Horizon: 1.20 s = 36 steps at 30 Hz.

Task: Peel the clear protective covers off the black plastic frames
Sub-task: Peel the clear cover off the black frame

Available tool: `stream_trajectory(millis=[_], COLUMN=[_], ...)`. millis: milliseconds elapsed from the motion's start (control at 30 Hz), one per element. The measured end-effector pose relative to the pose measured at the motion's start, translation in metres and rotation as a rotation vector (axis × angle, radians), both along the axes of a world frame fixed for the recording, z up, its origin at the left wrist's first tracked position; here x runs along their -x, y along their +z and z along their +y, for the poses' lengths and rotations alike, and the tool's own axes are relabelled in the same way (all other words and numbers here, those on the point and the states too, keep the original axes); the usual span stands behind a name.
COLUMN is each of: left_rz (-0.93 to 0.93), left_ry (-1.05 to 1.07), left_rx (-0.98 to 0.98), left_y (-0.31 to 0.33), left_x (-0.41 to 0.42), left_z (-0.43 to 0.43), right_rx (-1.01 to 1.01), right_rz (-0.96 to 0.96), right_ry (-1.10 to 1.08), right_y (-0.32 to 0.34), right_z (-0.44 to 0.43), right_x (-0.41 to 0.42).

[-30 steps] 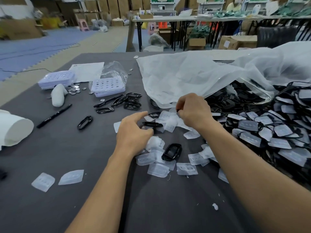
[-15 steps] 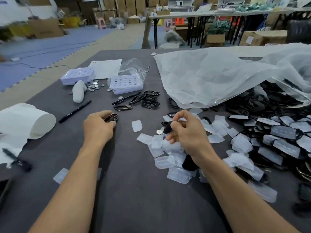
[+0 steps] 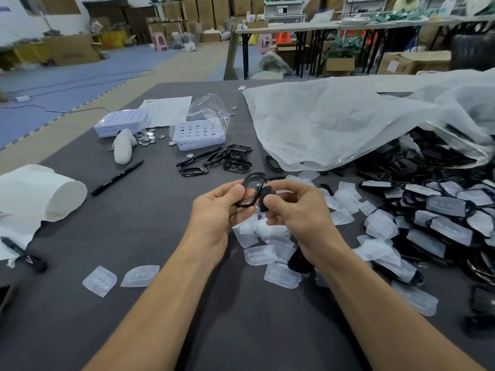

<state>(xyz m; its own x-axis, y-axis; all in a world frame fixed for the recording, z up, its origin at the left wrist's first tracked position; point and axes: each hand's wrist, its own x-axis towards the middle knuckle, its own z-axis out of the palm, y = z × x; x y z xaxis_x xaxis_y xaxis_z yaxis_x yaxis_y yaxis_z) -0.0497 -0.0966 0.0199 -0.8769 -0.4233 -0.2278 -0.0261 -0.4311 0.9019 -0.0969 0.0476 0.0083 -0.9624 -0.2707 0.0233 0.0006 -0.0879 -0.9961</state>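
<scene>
Black plastic makes the frame [image 3: 263, 198] that both hands hold up in the middle of the picture, above the loose clear covers [image 3: 261, 254]. The left hand [image 3: 214, 212] curls its fingers tight on one side and the right hand [image 3: 298, 214] pinches the other side. I think this is the peeling step, but I cannot see a cover on it; next the right fingers must catch an edge and pull, or pick from the covered frames [image 3: 444, 207] at the right.

— Is any writing legible?
— Nothing reads clearly. The paper sheet [image 3: 167, 109] on the bench [image 3: 134, 236] carries print too small to make out, and the cardboard box [image 3: 72, 49] shows blurred marks, perhaps lettering.
</scene>
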Motion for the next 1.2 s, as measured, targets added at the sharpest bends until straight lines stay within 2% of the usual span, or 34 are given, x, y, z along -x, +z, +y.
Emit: stream_trajectory(millis=[133,333,400,600,733,1000,1200], left_rz=[0.018,-0.012,-0.014,-0.011,0.01,0.042,0.065], left_ry=[-0.026,-0.065,-0.053,0.02,0.056,0.038,-0.009], left_rx=[0.001,0.256,0.285,0.317,0.312,0.33,0.38], left_y=[0.002,-0.002,-0.004,-0.004,0.0,0.003,0.003], left_x=[0.002,0.003,0.003,0.002,0.001,-0.001,-0.002], left_z=[-0.001,0.002,0.003,0.004,0.006,0.0,0.0], right_rx=[0.038,0.037,0.044,0.11,0.164,0.105,0.198], right_rz=[-0.034,-0.066,-0.068,-0.122,-0.187,-0.133,-0.255], right_ry=[-0.048,-0.082,-0.059,0.153,0.158,0.188,0.29], right_y=[-0.002,-0.003,-0.001,0.001,0.004,0.007,0.006], right_z=[-0.002,-0.001,-0.001,0.001,0.001,0.016,0.019], right_x=[0.002,0.005,0.004,0.001,0.003,0.01,0.013])
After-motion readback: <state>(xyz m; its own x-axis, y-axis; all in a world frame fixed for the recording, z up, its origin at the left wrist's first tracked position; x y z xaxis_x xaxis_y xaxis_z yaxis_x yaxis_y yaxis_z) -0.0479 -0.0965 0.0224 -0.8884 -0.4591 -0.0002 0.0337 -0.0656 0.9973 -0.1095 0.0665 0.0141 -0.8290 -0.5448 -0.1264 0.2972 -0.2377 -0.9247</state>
